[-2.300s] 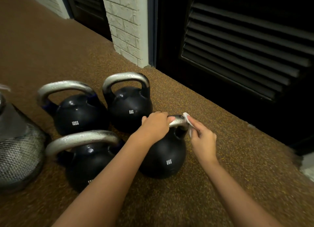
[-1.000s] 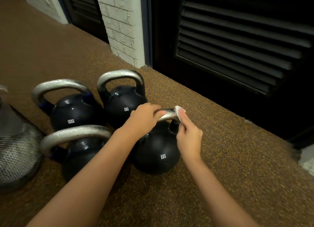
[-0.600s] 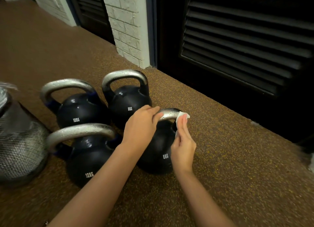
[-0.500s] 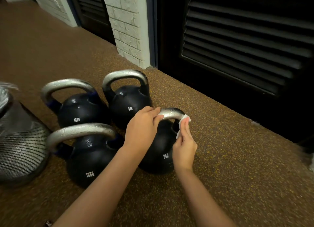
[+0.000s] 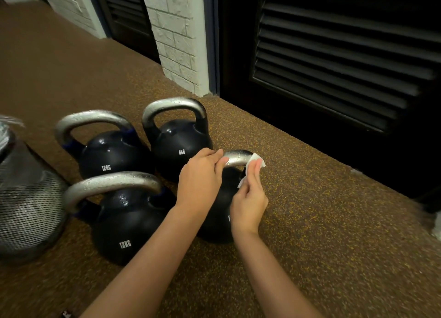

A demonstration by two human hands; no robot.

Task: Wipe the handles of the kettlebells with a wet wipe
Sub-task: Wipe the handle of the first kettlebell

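A white wet wipe (image 5: 254, 167), pinched in the right hand (image 5: 249, 202), presses the silver handle (image 5: 238, 157) of a black kettlebell (image 5: 218, 212) on the brown speckled floor (image 5: 322, 234). The left hand (image 5: 200, 180) grips that handle. Three more black kettlebells (image 5: 124, 218) stand left of it.

I am seeing dim, warm light glinting off the silver curved metal kettlebell handles (image 5: 175, 104); the dark slatted louvre panels (image 5: 334, 62) are sinking into shadow, and the wide lens is bending and softening the edges.
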